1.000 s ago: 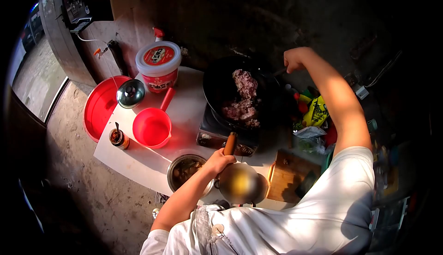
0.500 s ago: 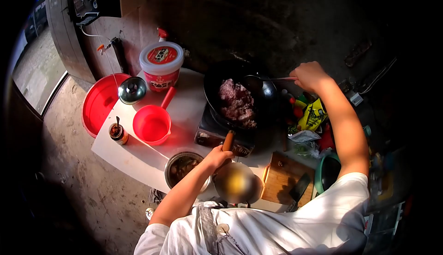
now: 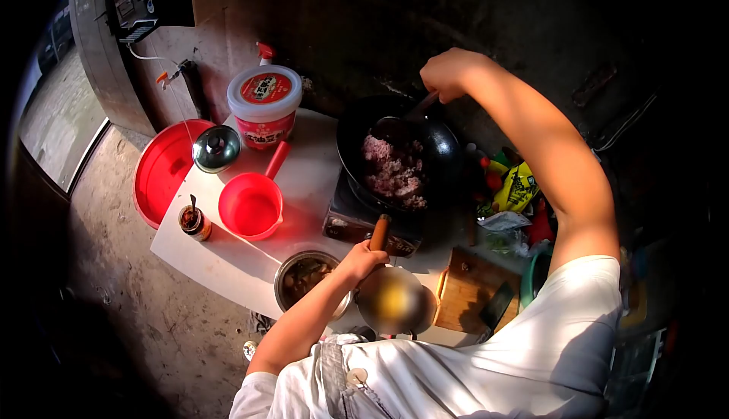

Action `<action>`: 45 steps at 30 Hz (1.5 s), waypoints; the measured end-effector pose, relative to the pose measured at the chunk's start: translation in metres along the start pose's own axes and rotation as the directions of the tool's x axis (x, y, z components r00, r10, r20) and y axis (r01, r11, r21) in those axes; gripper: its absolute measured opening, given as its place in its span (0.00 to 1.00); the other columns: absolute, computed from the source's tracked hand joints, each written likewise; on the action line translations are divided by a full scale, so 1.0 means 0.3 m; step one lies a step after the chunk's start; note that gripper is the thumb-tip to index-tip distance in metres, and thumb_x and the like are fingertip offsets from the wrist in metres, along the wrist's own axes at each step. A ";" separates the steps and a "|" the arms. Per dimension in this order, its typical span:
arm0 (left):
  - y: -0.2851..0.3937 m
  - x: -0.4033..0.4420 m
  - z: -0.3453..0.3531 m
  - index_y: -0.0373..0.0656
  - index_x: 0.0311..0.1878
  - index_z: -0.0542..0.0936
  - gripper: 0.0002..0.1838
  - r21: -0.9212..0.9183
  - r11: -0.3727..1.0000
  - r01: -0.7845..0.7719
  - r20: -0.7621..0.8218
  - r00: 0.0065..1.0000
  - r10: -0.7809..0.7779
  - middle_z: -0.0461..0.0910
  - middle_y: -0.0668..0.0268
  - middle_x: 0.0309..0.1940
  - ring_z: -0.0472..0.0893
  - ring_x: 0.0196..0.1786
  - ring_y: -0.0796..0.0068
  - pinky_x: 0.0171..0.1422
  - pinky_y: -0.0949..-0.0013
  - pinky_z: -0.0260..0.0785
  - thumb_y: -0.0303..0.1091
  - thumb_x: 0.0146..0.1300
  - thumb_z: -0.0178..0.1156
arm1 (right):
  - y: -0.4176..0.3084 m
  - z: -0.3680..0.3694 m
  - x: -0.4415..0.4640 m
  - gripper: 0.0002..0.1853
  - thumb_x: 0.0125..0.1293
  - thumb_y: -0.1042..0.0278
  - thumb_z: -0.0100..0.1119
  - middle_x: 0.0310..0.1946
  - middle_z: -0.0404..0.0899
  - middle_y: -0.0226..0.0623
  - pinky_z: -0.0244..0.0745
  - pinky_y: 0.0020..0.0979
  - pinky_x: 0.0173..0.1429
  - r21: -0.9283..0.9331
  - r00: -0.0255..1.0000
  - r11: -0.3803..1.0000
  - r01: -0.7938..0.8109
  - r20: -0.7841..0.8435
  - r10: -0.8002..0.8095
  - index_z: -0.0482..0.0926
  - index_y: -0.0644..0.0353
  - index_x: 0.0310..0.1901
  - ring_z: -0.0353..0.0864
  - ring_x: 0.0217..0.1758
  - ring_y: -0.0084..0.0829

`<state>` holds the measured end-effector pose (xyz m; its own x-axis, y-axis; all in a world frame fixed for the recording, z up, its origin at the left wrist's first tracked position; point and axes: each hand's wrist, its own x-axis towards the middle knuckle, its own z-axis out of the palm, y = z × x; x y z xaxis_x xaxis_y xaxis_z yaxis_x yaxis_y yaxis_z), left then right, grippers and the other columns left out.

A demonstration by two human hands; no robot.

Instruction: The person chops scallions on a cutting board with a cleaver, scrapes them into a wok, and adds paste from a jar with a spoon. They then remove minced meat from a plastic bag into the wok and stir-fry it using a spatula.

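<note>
My left hand [image 3: 366, 261] is closed around the wooden handle [image 3: 380, 233] of a black wok [image 3: 440, 149], which sits on a portable stove [image 3: 357, 218]. Inside the wok lies a crumbly mound of pinkish minced meat [image 3: 391, 168]. Above the wok's far rim, my right hand [image 3: 452, 74] grips the long handle of a ladle [image 3: 421, 105]. Its dark, rounded head is at the far edge of the meat. Near my left forearm stand a metal pot [image 3: 304, 271] with dark pieces in it and a bowl [image 3: 395, 301] with something yellow, blurred.
On the white table [image 3: 220, 267] are a red dipper [image 3: 250, 205], a lidded tub [image 3: 264, 104], a glass lid [image 3: 216, 149] and a jar with a spoon [image 3: 194, 223]. Yellow packets [image 3: 518, 187] and a cutting board [image 3: 474, 290] with a knife [image 3: 497, 305] lie to the right.
My right hand has swung left and farther away, bringing the ladle's head to the meat's far edge. The meat looks more broken up and spread. My left hand stays on the wok handle.
</note>
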<state>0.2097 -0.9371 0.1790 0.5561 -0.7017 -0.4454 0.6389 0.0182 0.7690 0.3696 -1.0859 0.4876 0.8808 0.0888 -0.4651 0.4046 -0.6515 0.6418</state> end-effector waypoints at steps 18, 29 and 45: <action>0.035 -0.042 0.014 0.38 0.35 0.66 0.10 -0.061 0.998 0.013 0.032 0.999 -0.011 0.68 0.64 0.14 0.69 0.12 0.74 0.16 0.71 0.63 0.24 0.49 0.54 | 0.166 0.108 0.029 0.16 0.50 0.64 0.62 0.21 0.71 0.28 0.68 0.24 0.24 0.533 0.909 0.768 -0.356 0.388 0.153 0.77 0.55 0.42 0.70 0.22 0.21; 0.040 -0.037 0.034 0.39 0.37 0.64 0.11 -0.043 0.999 0.030 0.016 0.999 -0.030 0.68 0.63 0.17 0.68 0.14 0.72 0.18 0.70 0.64 0.25 0.50 0.54 | 0.092 0.652 -0.303 0.09 0.58 0.67 0.55 0.11 0.61 0.24 0.40 0.19 0.12 0.919 0.919 -0.018 -0.394 0.394 0.013 0.75 0.56 0.40 0.51 0.09 0.13; 0.040 -0.027 0.040 0.40 0.36 0.63 0.12 -0.049 0.995 0.082 -0.033 0.996 -0.083 0.66 0.62 0.17 0.68 0.14 0.70 0.16 0.69 0.63 0.23 0.50 0.54 | -0.076 0.983 -0.237 0.09 0.58 0.64 0.54 0.13 0.68 0.35 0.60 0.30 0.18 0.944 0.904 0.025 -0.330 0.308 0.296 0.75 0.60 0.36 0.67 0.14 0.26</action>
<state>0.2067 -0.9397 0.1974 0.5184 -0.6766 -0.5230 0.7075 -0.0041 0.7067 0.2253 -1.2994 0.3262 0.8403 -0.3450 -0.4181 -0.5126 -0.7565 -0.4061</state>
